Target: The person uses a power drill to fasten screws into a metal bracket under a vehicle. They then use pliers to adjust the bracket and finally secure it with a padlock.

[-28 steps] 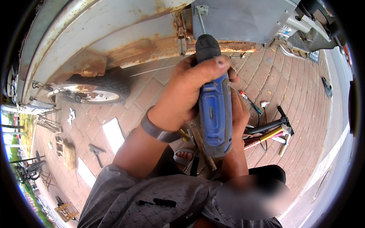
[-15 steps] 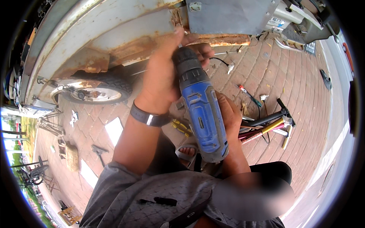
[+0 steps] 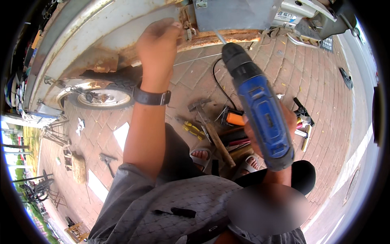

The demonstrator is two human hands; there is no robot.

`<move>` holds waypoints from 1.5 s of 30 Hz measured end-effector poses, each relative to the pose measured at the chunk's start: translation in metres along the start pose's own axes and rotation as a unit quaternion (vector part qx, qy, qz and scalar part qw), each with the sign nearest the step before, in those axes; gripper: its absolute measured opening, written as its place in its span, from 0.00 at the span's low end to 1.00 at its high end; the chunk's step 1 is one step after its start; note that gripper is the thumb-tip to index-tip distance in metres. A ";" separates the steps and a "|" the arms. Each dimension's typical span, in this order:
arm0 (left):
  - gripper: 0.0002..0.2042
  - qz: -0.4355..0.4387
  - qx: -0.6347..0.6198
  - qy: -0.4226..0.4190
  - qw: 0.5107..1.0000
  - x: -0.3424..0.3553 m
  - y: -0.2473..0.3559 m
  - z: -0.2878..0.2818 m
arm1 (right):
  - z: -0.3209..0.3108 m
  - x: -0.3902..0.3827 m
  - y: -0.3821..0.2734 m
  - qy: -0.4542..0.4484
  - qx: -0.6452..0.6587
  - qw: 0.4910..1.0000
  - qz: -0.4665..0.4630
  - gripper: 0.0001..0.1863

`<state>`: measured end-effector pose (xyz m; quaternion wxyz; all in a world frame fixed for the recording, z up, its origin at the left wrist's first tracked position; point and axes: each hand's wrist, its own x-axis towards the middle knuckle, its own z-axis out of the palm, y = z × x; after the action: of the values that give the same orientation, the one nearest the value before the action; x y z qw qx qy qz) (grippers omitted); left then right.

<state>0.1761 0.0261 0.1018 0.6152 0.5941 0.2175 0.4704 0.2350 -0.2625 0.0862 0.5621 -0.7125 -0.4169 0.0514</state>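
My right hand (image 3: 289, 118) is wrapped round a blue and black cordless drill (image 3: 265, 116). A thin pale bit (image 3: 220, 36) sticks out of the drill's black chuck, its far end close to the lower edge of a grey metal panel (image 3: 235, 16). My left hand (image 3: 156, 42) is raised against the rusty vehicle body, beside a corroded metal bracket (image 3: 187, 25). Its fingers are curled together at the tips; whatever they hold, if anything, is too small to name. A rusty sill (image 3: 227, 38) runs below the panel.
Between my feet and the vehicle lie a hammer (image 3: 215, 142), yellow-handled pliers (image 3: 193, 130) and an orange-handled tool (image 3: 235, 118). Further left are a wheel (image 3: 105, 97), white sheets (image 3: 97, 185) and another hand tool (image 3: 106, 162). A sandal (image 3: 346, 78) lies far right.
The drill in my right hand has swung right, away from my left hand. My left hand has drawn left from the chuck to beside the bracket. The hammer and the orange-handled tool have come into sight.
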 end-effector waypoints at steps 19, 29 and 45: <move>0.15 0.174 0.356 0.041 0.917 0.050 -0.041 0.021 | -0.043 -0.043 0.014 -0.007 -0.045 0.998 0.040 0.14; 0.15 0.128 0.114 -0.010 0.985 0.053 -0.047 0.025 | -0.049 -0.041 0.016 -0.033 -0.101 0.992 0.065 0.11; 0.20 0.144 0.220 0.012 0.965 0.040 -0.031 0.046 | -0.035 -0.042 0.018 -0.046 -0.053 0.990 0.123 0.08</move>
<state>0.2420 0.0401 0.0939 0.3923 0.7342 0.2357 0.5015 0.2366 -0.3164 0.0673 0.4935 -0.7839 -0.3535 0.1304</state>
